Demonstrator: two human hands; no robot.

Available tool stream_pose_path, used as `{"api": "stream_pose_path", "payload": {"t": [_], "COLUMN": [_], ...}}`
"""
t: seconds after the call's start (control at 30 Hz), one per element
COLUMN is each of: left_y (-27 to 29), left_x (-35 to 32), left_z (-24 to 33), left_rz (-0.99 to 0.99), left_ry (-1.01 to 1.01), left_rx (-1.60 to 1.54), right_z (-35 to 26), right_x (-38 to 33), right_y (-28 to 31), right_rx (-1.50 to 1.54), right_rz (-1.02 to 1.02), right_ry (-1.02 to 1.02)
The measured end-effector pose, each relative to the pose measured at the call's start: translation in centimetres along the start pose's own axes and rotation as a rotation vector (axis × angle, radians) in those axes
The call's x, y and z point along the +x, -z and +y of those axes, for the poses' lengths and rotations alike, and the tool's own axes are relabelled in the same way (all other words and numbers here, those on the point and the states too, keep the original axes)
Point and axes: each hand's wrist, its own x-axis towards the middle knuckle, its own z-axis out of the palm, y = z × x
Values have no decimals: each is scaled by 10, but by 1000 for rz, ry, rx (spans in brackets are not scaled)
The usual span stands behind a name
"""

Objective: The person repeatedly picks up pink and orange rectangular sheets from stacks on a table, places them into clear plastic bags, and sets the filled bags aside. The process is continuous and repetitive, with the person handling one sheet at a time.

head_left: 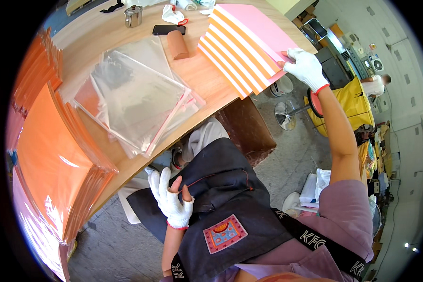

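white capital letters, repeated, along a black strap

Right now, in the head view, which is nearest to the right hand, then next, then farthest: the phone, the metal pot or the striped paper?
1. Striped paper: touching the right hand.
2. Phone: to the left of the paper.
3. Metal pot: even farther left, past the phone.

Brown box partly hidden beneath table

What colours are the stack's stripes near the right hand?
The stack has orange and white stripes, clearest in the head view.
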Motion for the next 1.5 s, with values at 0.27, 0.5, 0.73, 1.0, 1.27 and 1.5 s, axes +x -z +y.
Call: {"api": "stream_pose_path", "payload": {"t": [0.27,0.5,0.73,1.0,1.27,1.5], "left_y": [-2,-1,-3,-6,-5,-11], "left_x": [3,3,4,3,0,14], "left_z": [-4,-4,-2,-4,-8,1], "left_rz": [3,-20,-25,-36,-44,-70], "left_ry": [-6,7,11,19,41,-60], "left_rx": [-8,-6,-15,-23,-19,-57], "right_z": [-7,-2,2,7,4,23], "right_x": [0,4,4,5,11,19], "right_y": [3,10,8,4,11,8], "right_rx": [-16,69,107,123,53,109], "right_rz": [-81,-101,-67,-31,-98,-128], "right_ry": [-74,-35,-6,24,55,116]}}
